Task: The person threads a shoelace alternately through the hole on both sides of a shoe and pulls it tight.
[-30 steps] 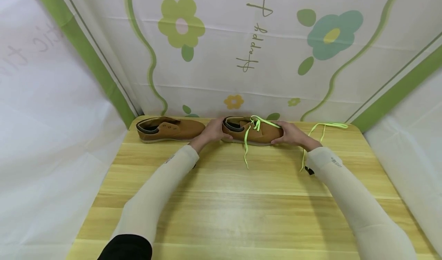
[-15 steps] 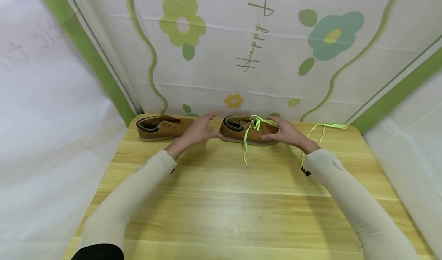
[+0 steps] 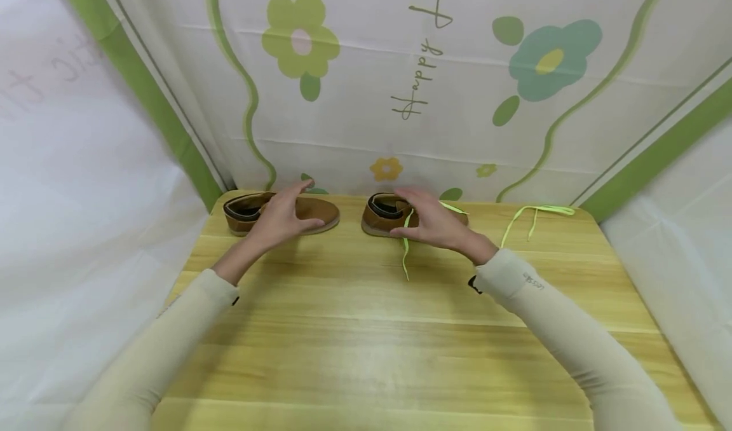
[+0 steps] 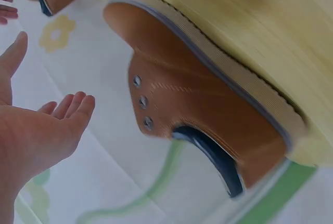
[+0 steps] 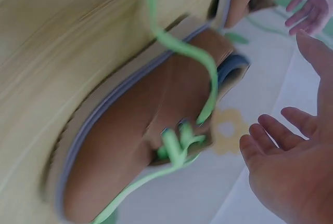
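Observation:
A brown shoe (image 3: 325,213) without a lace stands at the back left of the table, three eyelets showing in the left wrist view. My left hand (image 3: 280,220) is above this shoe, thumb and fingers spread, apart from it in the left wrist view. To its right stands a matching shoe (image 3: 374,222), its neon-green shoelace (image 5: 174,148) threaded through eyelets, one end trailing over the side onto the table. Over this laced shoe my right hand (image 3: 437,222) hovers with fingers extended, hiding its middle. Neither hand holds anything.
A second neon-green shoelace (image 3: 543,210) lies loose at the back right of the wooden table (image 3: 366,355). Behind the shoes rises a white curtain (image 3: 366,100) printed with flowers. White fabric walls flank both sides.
Both hands have let go of the laced shoe. My left hand has moved left to above the laceless shoe. My right hand has shifted left from the toe towards the laced shoe's middle.

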A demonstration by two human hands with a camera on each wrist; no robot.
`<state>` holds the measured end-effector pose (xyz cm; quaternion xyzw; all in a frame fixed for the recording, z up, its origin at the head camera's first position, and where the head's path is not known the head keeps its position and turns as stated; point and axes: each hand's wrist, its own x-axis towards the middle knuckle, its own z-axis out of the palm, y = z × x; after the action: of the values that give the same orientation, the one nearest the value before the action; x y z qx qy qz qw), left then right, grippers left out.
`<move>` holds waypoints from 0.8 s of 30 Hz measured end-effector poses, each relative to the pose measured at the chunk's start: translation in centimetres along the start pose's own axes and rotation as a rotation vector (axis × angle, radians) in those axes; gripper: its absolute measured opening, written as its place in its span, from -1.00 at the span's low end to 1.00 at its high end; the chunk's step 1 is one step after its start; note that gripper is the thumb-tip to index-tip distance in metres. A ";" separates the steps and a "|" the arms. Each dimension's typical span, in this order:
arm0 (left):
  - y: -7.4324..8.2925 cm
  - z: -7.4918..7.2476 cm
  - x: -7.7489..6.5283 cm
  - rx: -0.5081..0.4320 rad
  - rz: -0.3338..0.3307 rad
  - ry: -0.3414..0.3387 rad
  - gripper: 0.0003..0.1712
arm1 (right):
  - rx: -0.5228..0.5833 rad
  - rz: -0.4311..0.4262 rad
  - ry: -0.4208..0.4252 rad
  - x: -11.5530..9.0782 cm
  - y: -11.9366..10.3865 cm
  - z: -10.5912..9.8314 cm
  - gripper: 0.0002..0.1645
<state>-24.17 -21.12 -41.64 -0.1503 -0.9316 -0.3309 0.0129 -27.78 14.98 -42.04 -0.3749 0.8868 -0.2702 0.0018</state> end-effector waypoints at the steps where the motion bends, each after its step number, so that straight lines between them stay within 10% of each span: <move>1: -0.3 -0.3 -0.3 0.004 0.003 0.014 0.14 | -0.002 -0.010 -0.007 0.3 -0.5 0.2 0.06; 24: -7.2 -6.2 -5.3 -0.040 -0.151 0.142 0.43 | 0.168 0.138 -0.270 7.8 -4.2 9.2 0.27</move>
<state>-21.64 -31.75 -41.88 -0.0560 -0.9302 -0.3592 0.0510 -28.67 2.99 -46.29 -0.3445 0.8764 -0.2899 0.1710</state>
